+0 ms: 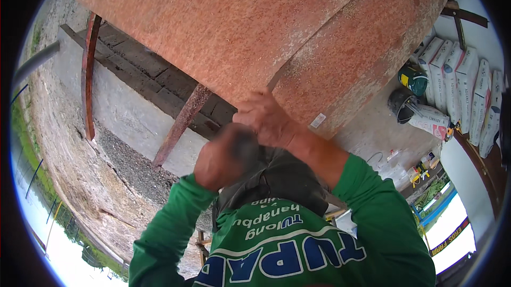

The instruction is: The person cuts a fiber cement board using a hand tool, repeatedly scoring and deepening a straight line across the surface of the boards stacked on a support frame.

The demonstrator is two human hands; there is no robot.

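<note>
My right hand (264, 118) is closed, with its fingers bent at the near edge of a large reddish board (213, 26); what lies inside the grip is hidden. Just below it, my left hand (214, 160) wraps round a dark, rounded thing (244, 147), too blurred to name. Both hands are close together in front of my body. A second reddish board (367, 58) lies beside the first at the right, partly beneath its edge. Pale crumbs or shavings are scattered over both surfaces.
Wooden posts (181, 127) stand under the boards at the left, beside a grey block wall (122, 82). Several stacked white sacks (462, 82) are at the far right, near a black bucket (402, 105). Gravel (130, 154) covers ground at the left.
</note>
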